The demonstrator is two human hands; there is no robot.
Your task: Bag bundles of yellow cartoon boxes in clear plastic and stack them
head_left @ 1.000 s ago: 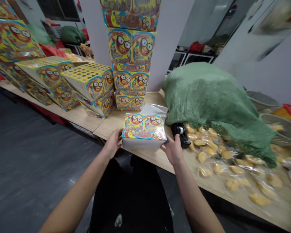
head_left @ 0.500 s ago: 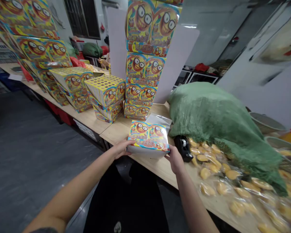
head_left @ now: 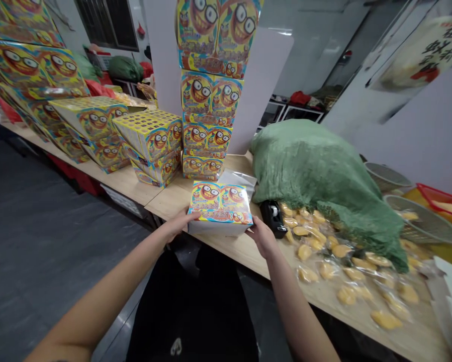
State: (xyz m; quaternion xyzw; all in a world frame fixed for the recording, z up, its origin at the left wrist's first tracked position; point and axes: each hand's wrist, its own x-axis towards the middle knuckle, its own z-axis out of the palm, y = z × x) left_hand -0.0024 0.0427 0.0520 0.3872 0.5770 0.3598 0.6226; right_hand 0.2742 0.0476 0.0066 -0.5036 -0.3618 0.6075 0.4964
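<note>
A colourful box [head_left: 221,203] with two cartoon faces in glasses lies at the near edge of the wooden table, its pale side towards me. My left hand [head_left: 178,224] grips its left end, the thumb on the printed face. At the right end my right hand [head_left: 262,235] holds the same box by its corner. Under the box, the fingertips of both hands are partly hidden. Just right of it stands a black tape dispenser [head_left: 273,219]. Behind the box lies a clear plastic sheet [head_left: 239,181].
A tall stack of printed boxes [head_left: 206,100] rises behind, with more stacks [head_left: 154,141] to the left. A big green sack [head_left: 316,161] sits right, beside many wrapped yellow pieces [head_left: 327,270]. Baskets [head_left: 418,221] and a red tray [head_left: 444,203] stand far right.
The view has swung to the right, so the table's contents appear further left and more shows at the right edge. Both hands still hold the box.
</note>
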